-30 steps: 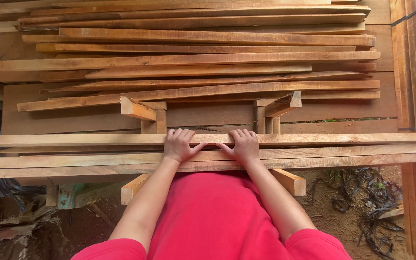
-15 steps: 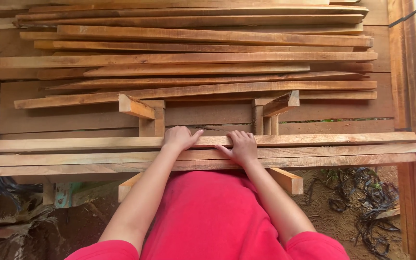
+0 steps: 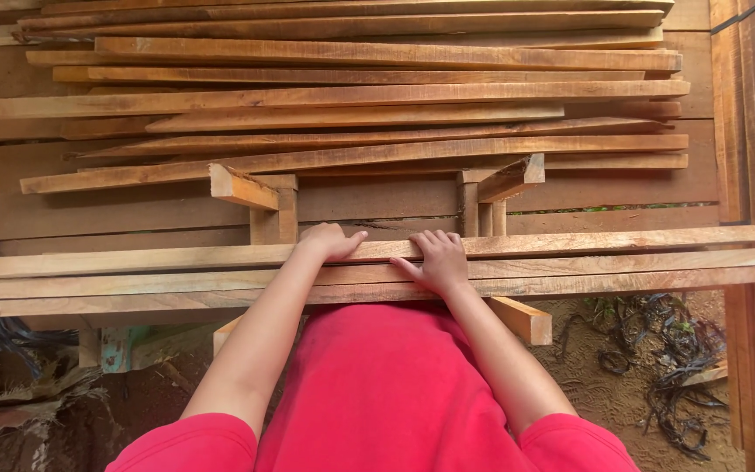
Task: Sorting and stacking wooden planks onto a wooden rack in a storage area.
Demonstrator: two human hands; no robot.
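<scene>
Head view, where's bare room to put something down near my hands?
Bare board left of the left upright, and between it and the right upright. Crowded: the stick pile behind, and three slats under left hand and right hand.

No packages, labels, signs or screens are in view.
</scene>
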